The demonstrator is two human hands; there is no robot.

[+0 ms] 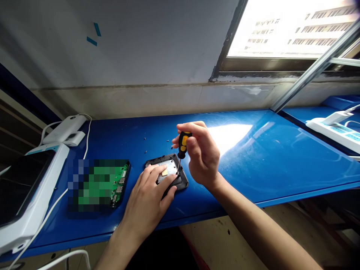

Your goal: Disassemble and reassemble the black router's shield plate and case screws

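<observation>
A black plastic cover point(182, 182) with a silvery metal plate point(170, 165) inside lies on the blue table. My left hand point(153, 185) rests on it, fingers spread over the plate, beside a small yellowish pad point(164, 172). In my right hand point(201, 153) is a black and yellow screwdriver point(184, 142), held upright with a slight tilt. Its tip meets the cover's right part, close to my left fingertips. Several small screws point(168, 141) lie on the table behind the cover. To the left sits a green circuit board point(112, 183) in a black casing, partly pixelated.
A white device with a dark screen point(25, 183) stands at the far left, with a white cable point(56, 204) running beside it. White adapters point(67, 129) sit behind it. A metal post point(306, 75) and a white power strip point(337, 131) are on the right.
</observation>
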